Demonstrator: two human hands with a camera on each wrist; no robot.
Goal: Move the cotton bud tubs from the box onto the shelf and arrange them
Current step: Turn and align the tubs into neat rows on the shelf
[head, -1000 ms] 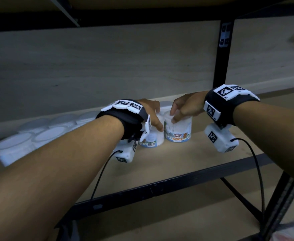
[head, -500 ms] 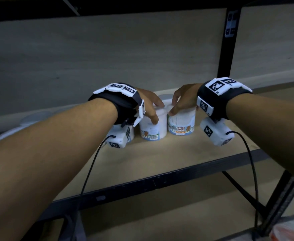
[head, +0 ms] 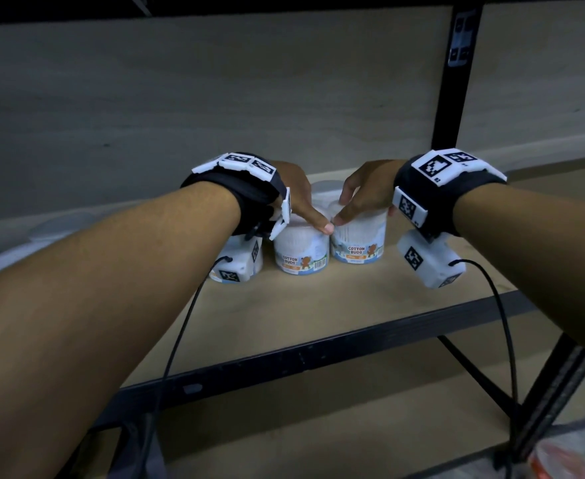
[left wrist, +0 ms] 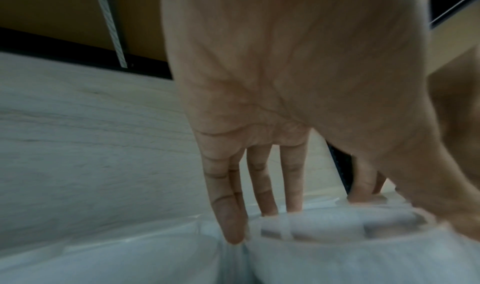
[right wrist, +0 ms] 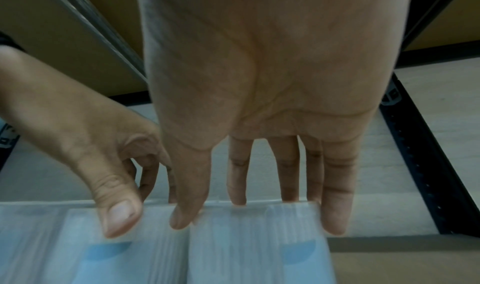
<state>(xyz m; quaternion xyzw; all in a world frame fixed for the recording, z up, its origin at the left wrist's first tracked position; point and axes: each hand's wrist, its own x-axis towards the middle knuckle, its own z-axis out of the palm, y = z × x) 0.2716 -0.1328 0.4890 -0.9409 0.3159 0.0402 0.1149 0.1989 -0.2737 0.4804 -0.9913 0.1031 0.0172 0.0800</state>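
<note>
Nearest us is the black front rail (head: 305,354) of the shelf (head: 318,305), then bare board. Past that, two cotton bud tubs stand upright and side by side, touching or nearly so.

Our left hand (head: 294,198) comes down over the left tub (head: 301,252), thumb on the near rim, fingers (left wrist: 259,186) spread and reaching down behind the lid; in the left wrist view the little finger tip sits in the gap to another tub on the left. Our right hand (head: 363,195) caps the right tub (head: 360,242) the same way, thumb at the near left rim, fingers (right wrist: 288,175) spread over the far edge and the little finger down the right side. Both hands grip their tubs from the top. The two thumbs almost meet between the tubs.

Behind, a third lid (head: 324,190) shows between the hands, so we judge a back row is already started. Far left, blurred tub lids (head: 25,250) sit in a row along the back panel (head: 215,98). The box is not in view.

Step in hand, as we judge it: placing and lining up this pair on the shelf, front row. Next move calls for nudging both tubs flush with each other and the back row, labels to the front, then letting go straight up so neither tips, and going back to the box.
</note>
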